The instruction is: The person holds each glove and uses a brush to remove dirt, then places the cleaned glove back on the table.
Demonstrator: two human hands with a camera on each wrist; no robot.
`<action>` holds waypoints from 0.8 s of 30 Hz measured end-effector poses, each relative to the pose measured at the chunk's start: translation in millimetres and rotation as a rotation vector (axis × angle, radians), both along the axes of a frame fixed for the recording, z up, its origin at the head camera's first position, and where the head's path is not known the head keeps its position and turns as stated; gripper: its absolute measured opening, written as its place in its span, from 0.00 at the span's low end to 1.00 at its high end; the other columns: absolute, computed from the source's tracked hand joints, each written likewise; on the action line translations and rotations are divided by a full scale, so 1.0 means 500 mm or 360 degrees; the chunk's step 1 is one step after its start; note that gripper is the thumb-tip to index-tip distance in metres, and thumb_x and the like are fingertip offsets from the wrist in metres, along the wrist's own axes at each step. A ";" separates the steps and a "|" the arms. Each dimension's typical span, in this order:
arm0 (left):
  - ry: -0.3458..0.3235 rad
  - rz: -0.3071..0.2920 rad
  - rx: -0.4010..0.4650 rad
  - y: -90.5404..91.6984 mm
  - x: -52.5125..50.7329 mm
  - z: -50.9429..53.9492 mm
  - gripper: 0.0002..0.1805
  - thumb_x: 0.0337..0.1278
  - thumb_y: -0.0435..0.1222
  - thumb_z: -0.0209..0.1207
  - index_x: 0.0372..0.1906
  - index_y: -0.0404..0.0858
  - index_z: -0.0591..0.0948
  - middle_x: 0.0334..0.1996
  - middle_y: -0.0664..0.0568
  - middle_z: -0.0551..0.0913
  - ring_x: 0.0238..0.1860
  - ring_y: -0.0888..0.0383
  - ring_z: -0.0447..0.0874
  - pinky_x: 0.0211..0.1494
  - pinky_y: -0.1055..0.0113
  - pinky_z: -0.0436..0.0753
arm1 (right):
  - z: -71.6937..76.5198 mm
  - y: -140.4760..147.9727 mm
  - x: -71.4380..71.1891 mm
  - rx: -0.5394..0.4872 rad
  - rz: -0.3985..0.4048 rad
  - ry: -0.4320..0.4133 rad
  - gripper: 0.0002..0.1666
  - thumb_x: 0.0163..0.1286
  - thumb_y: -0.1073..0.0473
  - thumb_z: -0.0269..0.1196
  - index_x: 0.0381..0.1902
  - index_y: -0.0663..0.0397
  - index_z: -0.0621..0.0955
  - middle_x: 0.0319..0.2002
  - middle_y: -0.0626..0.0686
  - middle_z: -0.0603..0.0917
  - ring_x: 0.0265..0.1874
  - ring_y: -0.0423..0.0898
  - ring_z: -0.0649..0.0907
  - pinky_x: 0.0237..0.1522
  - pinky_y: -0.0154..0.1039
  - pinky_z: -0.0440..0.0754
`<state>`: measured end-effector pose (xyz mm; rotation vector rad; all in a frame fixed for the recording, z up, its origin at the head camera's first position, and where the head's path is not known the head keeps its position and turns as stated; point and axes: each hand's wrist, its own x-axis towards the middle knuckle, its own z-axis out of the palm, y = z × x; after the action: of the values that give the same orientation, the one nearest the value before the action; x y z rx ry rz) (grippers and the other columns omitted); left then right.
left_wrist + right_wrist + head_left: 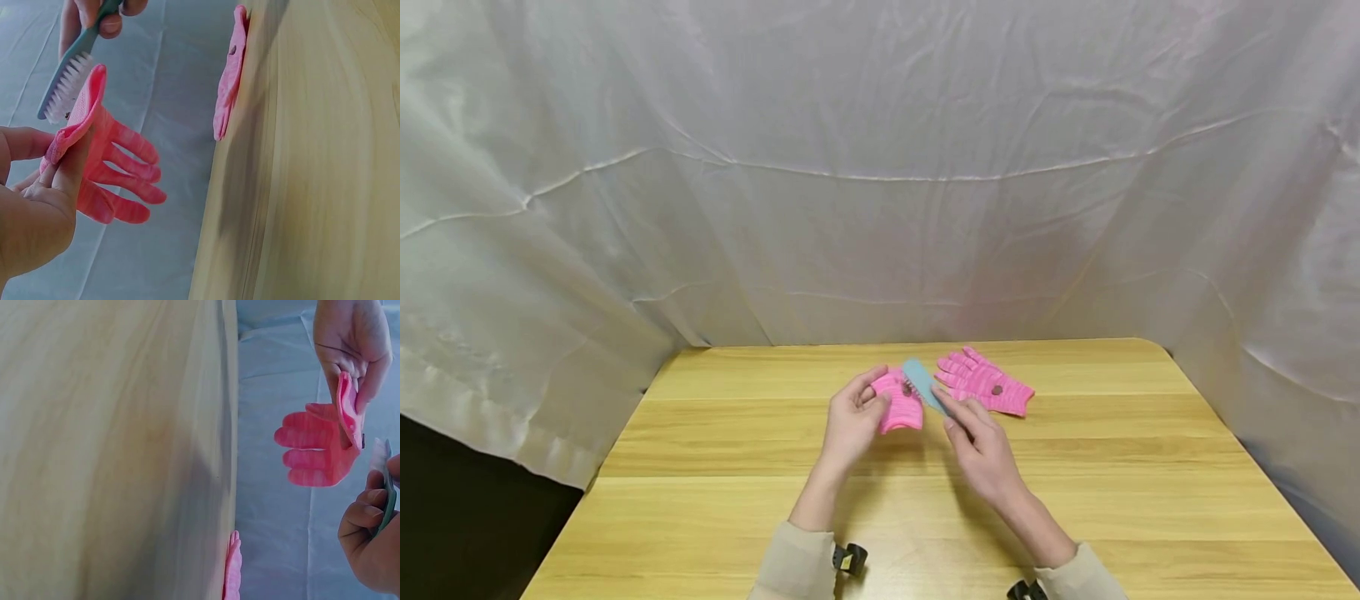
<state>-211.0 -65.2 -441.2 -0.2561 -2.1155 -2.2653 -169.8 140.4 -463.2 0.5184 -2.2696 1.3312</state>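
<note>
A pink knitted glove (901,408) is held up off the table by my left hand (853,419), its cuff pinched between thumb and fingers. The glove's fingers dangle free in the left wrist view. A dark spot (907,390) marks its fabric. My right hand (987,454) grips a blue-green brush (81,47) by the handle. The white bristles (67,87) face the glove close to the dark spot; whether they touch it I cannot tell. A second pink glove (983,385) lies flat on the table to the right, with a dark brown spot (997,390) near its cuff.
The wooden table (880,508) stretches beneath both hands. A pale grey curtain (880,233) hangs behind the table and at both sides. Black wrist devices (850,558) sit by the sleeves.
</note>
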 end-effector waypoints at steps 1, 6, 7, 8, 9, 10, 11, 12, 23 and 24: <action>-0.0003 -0.0004 -0.0005 0.001 0.000 0.000 0.27 0.67 0.23 0.56 0.70 0.30 0.74 0.54 0.32 0.85 0.38 0.56 0.88 0.35 0.73 0.87 | 0.001 0.000 0.000 -0.0015 0.0004 0.0007 0.27 0.73 0.73 0.61 0.67 0.53 0.82 0.36 0.45 0.78 0.28 0.37 0.70 0.28 0.31 0.71; -0.0010 -0.0025 -0.0020 0.004 0.005 -0.001 0.27 0.68 0.24 0.56 0.71 0.31 0.74 0.55 0.33 0.85 0.40 0.54 0.89 0.37 0.71 0.89 | 0.001 0.000 0.000 0.0023 0.0008 0.0036 0.28 0.71 0.74 0.61 0.67 0.52 0.82 0.36 0.45 0.77 0.28 0.36 0.70 0.27 0.31 0.70; -0.0012 -0.0028 -0.0019 0.004 0.005 -0.001 0.27 0.69 0.24 0.56 0.72 0.31 0.74 0.55 0.33 0.85 0.41 0.53 0.89 0.38 0.70 0.89 | 0.000 0.000 0.000 0.0045 0.0008 0.0037 0.28 0.71 0.74 0.61 0.66 0.52 0.82 0.35 0.45 0.76 0.28 0.36 0.70 0.27 0.31 0.70; -0.0012 -0.0032 -0.0017 0.005 0.006 -0.002 0.27 0.69 0.24 0.55 0.72 0.31 0.73 0.55 0.33 0.85 0.42 0.52 0.89 0.39 0.70 0.90 | 0.000 0.000 0.000 0.0073 0.0006 0.0039 0.28 0.71 0.74 0.62 0.66 0.51 0.82 0.35 0.44 0.76 0.27 0.36 0.69 0.27 0.31 0.70; -0.0003 -0.0037 -0.0020 0.005 0.006 -0.002 0.27 0.69 0.24 0.55 0.72 0.31 0.73 0.55 0.33 0.85 0.42 0.51 0.89 0.39 0.69 0.90 | -0.001 0.000 0.000 0.0105 0.0004 0.0043 0.29 0.71 0.74 0.62 0.66 0.50 0.83 0.35 0.44 0.75 0.27 0.36 0.69 0.27 0.31 0.71; -0.0002 -0.0039 -0.0017 0.006 0.005 -0.003 0.26 0.70 0.24 0.55 0.71 0.31 0.73 0.55 0.33 0.85 0.43 0.51 0.90 0.40 0.69 0.90 | -0.002 0.000 0.000 0.0133 -0.0001 0.0040 0.29 0.71 0.73 0.62 0.66 0.49 0.83 0.35 0.43 0.75 0.27 0.36 0.69 0.26 0.30 0.71; -0.0004 -0.0039 -0.0016 0.006 0.005 -0.002 0.26 0.70 0.24 0.55 0.71 0.31 0.73 0.55 0.33 0.85 0.43 0.51 0.90 0.40 0.69 0.90 | -0.003 0.000 0.000 0.0159 -0.0005 0.0046 0.29 0.71 0.73 0.63 0.67 0.48 0.83 0.35 0.42 0.75 0.27 0.35 0.69 0.27 0.30 0.71; -0.0008 -0.0034 -0.0013 0.006 0.005 -0.002 0.26 0.70 0.24 0.55 0.71 0.32 0.74 0.54 0.33 0.85 0.42 0.52 0.89 0.39 0.70 0.90 | -0.005 0.000 -0.001 0.0181 -0.0011 0.0046 0.29 0.71 0.73 0.63 0.67 0.48 0.83 0.35 0.42 0.74 0.27 0.35 0.69 0.26 0.30 0.71; 0.0005 0.0038 0.0033 0.003 0.004 0.003 0.26 0.69 0.23 0.56 0.70 0.31 0.75 0.52 0.32 0.86 0.39 0.56 0.89 0.34 0.73 0.88 | -0.008 -0.001 -0.001 0.0277 -0.0072 0.0016 0.28 0.72 0.70 0.63 0.68 0.46 0.82 0.36 0.41 0.75 0.27 0.35 0.68 0.25 0.30 0.69; 0.0008 0.0042 0.0034 0.002 0.003 0.004 0.26 0.69 0.23 0.56 0.70 0.30 0.75 0.51 0.32 0.86 0.38 0.56 0.89 0.34 0.73 0.88 | -0.007 -0.001 -0.001 0.0276 -0.0073 0.0003 0.28 0.73 0.70 0.62 0.68 0.46 0.82 0.36 0.41 0.75 0.26 0.35 0.68 0.25 0.30 0.69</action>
<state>-209.3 -64.0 -439.3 -0.2320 -2.0783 -2.2691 -170.3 140.0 -466.7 0.5214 -2.3939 1.1175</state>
